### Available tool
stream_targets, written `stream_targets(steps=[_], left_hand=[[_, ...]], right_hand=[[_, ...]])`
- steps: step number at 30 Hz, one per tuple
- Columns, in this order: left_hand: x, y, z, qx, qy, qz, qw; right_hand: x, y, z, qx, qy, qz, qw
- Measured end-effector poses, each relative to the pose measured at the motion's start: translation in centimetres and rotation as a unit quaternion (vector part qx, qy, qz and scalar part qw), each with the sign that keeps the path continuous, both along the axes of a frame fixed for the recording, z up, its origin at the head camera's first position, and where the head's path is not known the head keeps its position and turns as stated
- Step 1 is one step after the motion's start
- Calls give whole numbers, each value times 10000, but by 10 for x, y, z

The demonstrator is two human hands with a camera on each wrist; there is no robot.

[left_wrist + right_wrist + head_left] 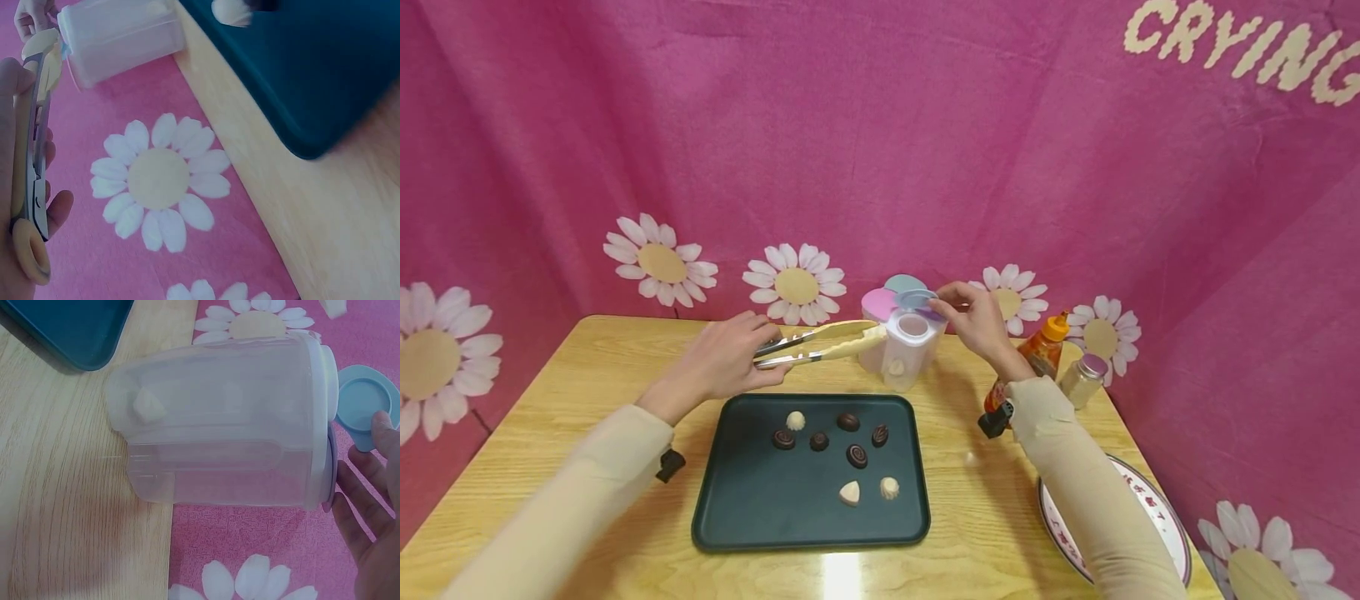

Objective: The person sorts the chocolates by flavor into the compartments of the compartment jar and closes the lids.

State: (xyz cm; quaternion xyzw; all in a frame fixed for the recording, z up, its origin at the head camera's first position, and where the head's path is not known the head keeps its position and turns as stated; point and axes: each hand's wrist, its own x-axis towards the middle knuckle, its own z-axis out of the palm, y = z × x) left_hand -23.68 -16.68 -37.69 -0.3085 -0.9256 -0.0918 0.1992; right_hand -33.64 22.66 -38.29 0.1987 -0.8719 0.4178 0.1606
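Observation:
My left hand (pixel 730 354) grips a pair of tongs (pixel 820 343) with metal arms and cream tips. The tips reach to the near left side of a translucent storage container (pixel 904 358), close to its opening. With thumb and fingertips my right hand (pixel 977 321) pinches a small blue flip lid (pixel 364 403), which stands raised above one round opening. The other lids of the container are pink, teal and purple. One pale chocolate (pixel 149 405) lies at the bottom of the front compartment. Whether the tong tips hold a piece I cannot tell.
A dark green tray (pixel 775 517) with several dark and white chocolates lies in front of the container. At the right stand an orange-capped sauce bottle (pixel 1045 346) and a purple-lidded jar (pixel 1082 379). A white plate (pixel 1157 508) sits partly under my right forearm.

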Motion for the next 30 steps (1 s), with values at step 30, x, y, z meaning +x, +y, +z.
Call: stream_targets(steps=[30], left_hand=[[-43, 56, 19, -210, 82, -230, 9995]], right_hand=[[1, -1, 2, 7, -109, -39, 9999]])
